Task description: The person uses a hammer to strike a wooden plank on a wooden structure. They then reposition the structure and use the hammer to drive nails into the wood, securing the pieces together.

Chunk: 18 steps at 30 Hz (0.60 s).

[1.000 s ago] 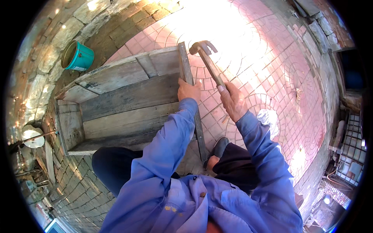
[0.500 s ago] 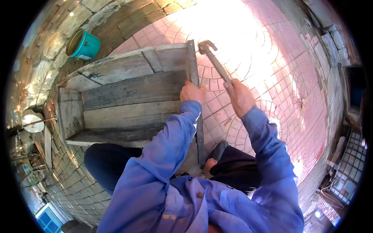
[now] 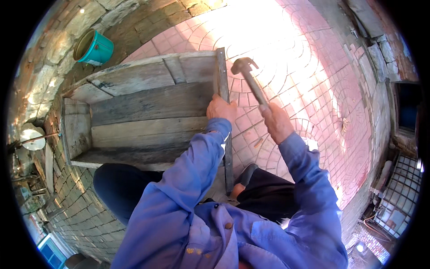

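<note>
A long weathered wooden box stands in front of me, its open side showing grey plank walls. My left hand is closed over the upright wooden board at the box's right end; whether the fingers also pinch something small is hidden. In my right hand I hold a claw hammer by its handle. The hammer's head is to the right of that end board, apart from it, with the claw turned to the right.
A teal bucket stands by the stone wall at the far left. Pink patterned paving lies to the right, partly in bright sun. A white round object and loose wood strips are at the left. My knees flank the box's near right corner.
The hammer and my right hand have moved slightly down and to the right. My left hand keeps its hold on the end board. The whole view has shifted a little.
</note>
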Tool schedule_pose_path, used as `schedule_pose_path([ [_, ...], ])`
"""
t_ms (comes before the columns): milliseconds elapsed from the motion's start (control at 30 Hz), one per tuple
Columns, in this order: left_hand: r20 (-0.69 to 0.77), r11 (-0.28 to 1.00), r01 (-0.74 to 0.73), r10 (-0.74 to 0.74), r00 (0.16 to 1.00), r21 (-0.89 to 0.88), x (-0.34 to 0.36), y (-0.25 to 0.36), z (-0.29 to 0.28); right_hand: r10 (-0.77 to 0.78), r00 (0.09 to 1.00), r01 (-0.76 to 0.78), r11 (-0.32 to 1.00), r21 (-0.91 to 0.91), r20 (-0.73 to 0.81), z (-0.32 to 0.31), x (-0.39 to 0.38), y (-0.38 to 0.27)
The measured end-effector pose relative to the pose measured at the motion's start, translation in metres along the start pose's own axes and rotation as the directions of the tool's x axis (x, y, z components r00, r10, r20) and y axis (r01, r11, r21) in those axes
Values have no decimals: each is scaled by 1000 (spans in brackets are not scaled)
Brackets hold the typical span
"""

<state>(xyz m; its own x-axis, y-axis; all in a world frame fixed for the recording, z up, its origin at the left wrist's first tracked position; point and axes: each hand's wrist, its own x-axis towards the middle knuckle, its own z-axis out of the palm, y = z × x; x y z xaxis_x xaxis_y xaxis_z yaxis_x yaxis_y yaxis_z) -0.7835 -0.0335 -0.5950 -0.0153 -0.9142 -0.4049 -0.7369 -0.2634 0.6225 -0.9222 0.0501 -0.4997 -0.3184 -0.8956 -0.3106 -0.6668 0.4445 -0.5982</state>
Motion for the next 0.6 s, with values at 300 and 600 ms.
schedule_pose_path([
  [300, 19, 999, 22, -22, 1000, -22, 4, -4, 3, -300, 889, 429, 811, 398, -347, -24, -23, -20],
  [600, -16, 999, -37, 36, 999, -37, 1, -8, 3, -246, 957, 272, 945, 181, -153, 5, -6, -15],
])
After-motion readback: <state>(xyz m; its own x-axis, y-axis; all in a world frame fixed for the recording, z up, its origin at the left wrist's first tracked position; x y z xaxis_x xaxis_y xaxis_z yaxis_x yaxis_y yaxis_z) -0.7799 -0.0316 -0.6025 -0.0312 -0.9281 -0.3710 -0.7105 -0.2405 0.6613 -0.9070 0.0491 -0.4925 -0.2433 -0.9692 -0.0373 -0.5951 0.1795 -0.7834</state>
